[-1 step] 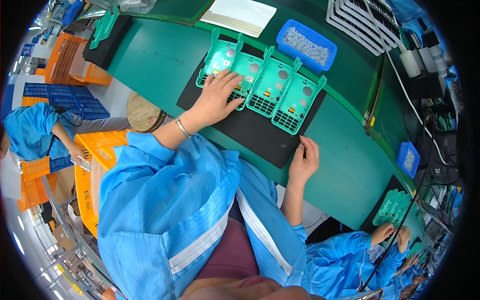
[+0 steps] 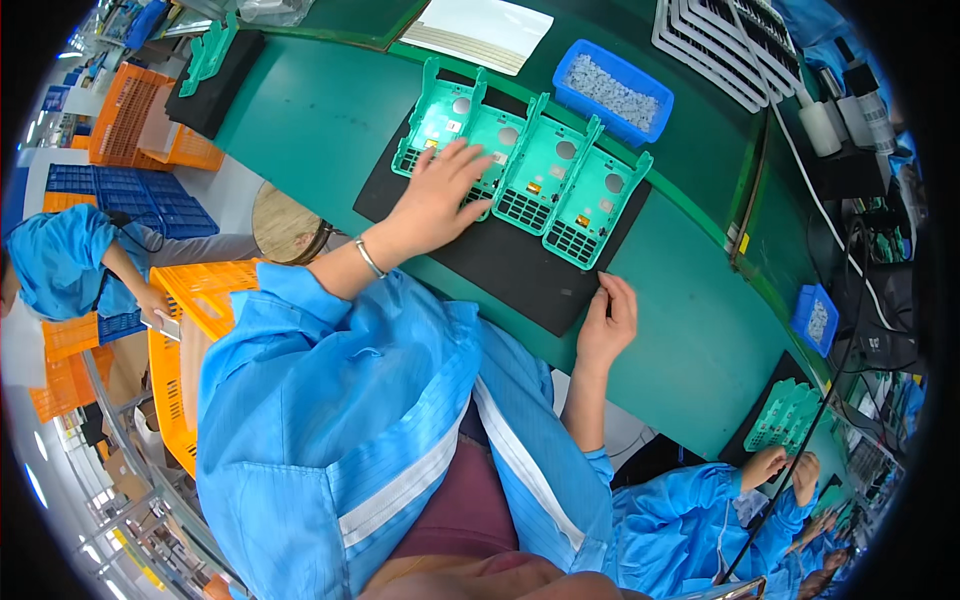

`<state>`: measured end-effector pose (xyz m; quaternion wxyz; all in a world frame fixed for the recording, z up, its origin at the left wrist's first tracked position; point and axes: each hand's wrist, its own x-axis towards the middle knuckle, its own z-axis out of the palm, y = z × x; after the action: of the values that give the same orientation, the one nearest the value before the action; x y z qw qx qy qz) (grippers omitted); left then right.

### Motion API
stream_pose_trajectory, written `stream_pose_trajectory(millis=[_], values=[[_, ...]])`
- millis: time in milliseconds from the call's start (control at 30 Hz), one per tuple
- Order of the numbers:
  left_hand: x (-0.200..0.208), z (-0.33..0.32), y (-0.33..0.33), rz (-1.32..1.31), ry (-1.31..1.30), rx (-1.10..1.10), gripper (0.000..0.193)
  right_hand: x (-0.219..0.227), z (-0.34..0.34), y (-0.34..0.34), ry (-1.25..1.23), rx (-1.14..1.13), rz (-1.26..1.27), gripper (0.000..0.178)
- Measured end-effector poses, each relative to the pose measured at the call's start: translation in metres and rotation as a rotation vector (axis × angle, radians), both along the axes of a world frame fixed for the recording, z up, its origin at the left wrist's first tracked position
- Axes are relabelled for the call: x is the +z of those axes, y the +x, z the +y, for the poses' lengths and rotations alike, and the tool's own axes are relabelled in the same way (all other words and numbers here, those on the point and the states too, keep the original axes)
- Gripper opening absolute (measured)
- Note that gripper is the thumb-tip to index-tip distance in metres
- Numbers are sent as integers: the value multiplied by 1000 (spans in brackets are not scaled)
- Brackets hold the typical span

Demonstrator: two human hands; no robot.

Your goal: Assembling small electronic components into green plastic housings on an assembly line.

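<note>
A row of several light-green plastic housings [image 2: 533, 165] lies side by side on a black mat [image 2: 500, 262]. Each has upright clips, a round hole and a black-grid end. My left hand [image 2: 437, 197], a bracelet at its wrist, is over the two leftmost housings with its fingers spread, partly hiding them. It holds nothing I can see; whether its fingertips touch the plastic I cannot tell. My right hand [image 2: 608, 318] is at the mat's right edge, fingers curled in and thumb close to the forefinger. Nothing shows in it.
Beyond the housings are a blue bin [image 2: 613, 92] of small pale pieces and a paper sheet [image 2: 478, 33]. Another green part [image 2: 208, 58] sits far left on a dark mat. Orange crates [image 2: 190, 310] stand left. Co-workers [image 2: 70, 262] are on both sides; one at right handles similar housings [image 2: 783, 415].
My left hand has shifted very slightly, with its fingers a little more raised and bent over the housings. My right hand and the housings have kept their places.
</note>
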<state>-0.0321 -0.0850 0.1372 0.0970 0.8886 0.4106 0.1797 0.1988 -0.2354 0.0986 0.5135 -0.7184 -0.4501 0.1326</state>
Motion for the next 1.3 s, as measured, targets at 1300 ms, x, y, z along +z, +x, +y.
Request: stream_pose_trajectory(millis=[1300], values=[[-25, 0, -127, -621, -1007, 469, 42, -7, 15, 74, -261, 116, 857, 47]])
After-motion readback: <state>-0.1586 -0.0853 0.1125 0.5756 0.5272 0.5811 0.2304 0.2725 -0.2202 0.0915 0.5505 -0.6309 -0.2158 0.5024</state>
